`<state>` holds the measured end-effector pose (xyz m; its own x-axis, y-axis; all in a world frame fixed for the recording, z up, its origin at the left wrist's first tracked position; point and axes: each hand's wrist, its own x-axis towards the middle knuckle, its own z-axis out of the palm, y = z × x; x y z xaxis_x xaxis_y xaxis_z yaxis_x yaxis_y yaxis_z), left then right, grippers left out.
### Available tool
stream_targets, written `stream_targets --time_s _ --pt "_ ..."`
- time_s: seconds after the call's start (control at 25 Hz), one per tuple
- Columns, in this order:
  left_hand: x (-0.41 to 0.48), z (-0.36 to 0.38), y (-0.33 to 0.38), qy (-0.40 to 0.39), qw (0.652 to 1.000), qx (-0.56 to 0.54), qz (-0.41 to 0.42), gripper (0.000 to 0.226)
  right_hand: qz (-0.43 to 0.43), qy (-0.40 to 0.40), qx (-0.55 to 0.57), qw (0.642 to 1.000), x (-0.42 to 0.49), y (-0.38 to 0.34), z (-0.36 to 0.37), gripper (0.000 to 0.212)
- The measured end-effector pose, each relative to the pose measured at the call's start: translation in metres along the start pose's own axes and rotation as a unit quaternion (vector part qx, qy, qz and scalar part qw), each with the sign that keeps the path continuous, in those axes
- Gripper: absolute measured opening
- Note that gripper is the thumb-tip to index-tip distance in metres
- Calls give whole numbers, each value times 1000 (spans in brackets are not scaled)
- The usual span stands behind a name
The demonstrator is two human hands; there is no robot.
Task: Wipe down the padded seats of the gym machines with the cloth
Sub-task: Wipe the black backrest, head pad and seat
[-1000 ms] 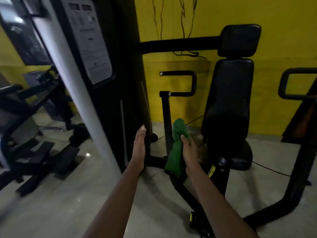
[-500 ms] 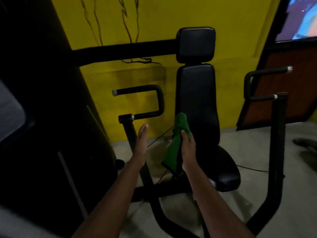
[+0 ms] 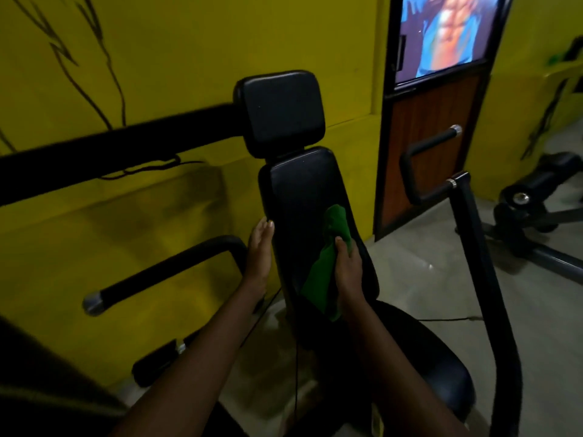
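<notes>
Right hand (image 3: 347, 269) around cloth (image 3: 325, 272) at backrest (image 3: 303, 190) (left hand (image 3: 260, 250) flat)

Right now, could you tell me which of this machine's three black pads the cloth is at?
The back pad, the long upright one between the square headrest above and round seat below; the right hand holds the cloth over its lower half.

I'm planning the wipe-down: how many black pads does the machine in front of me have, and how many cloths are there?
Black pads: 3 (headrest, backrest, seat)
Green cloth: 1
Total: 4
</notes>
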<state>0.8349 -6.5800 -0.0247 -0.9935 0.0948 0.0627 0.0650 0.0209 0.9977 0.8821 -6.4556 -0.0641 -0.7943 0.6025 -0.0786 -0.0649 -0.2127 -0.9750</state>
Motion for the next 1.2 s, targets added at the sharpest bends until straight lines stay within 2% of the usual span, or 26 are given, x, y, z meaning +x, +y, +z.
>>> stream_targets --time_s 0.16,0.28,0.4,0.48,0.52,0.6,0.64,0.72,0.84,0.88,0.92,1.0,1.04,1.08,1.12,1.2 --pt "105 12 1 -12 998 60 34 51 -36 34 7 999 77 -2 32 33" --pt "173 15 -3 44 996 67 39 55 -74 43 -3 996 132 -1 63 33" --pt "234 22 -13 97 995 27 3 64 -175 64 -123 975 186 10 109 59" --pt "273 24 -40 90 996 -22 -16 85 -266 36 -243 932 209 16 136 65" --pt "283 26 -52 80 996 -42 -23 92 -330 19 -311 891 221 21 146 62" --pt "292 30 -65 87 993 -74 -20 83 -447 22 -420 789 245 35 158 61" --pt "291 31 -65 87 993 -81 -12 79 -479 32 -443 757 256 40 161 63" --pt "288 31 -64 66 994 -87 0 84 -521 47 -443 728 272 41 163 65" --pt "282 28 -56 48 998 -35 14 110 -576 43 -446 684 296 31 153 59" --pt "281 29 -54 46 999 -15 19 105 -579 48 -453 676 308 25 146 57" --pt "282 31 -54 57 998 -9 29 87 -565 56 -452 689 319 20 140 55" --pt "281 33 -51 90 995 -15 47 42 -494 96 -417 757 326 16 138 52" --pt "282 34 -50 100 994 -13 48 33 -460 117 -391 788 320 17 145 50" --pt "284 34 -50 106 993 -16 50 33 -441 125 -374 806 309 19 155 49" --pt "284 34 -51 106 992 -21 59 45 -444 120 -375 805 295 23 165 48" --pt "283 33 -55 84 994 -34 60 75 -505 80 -415 752 275 33 176 49"
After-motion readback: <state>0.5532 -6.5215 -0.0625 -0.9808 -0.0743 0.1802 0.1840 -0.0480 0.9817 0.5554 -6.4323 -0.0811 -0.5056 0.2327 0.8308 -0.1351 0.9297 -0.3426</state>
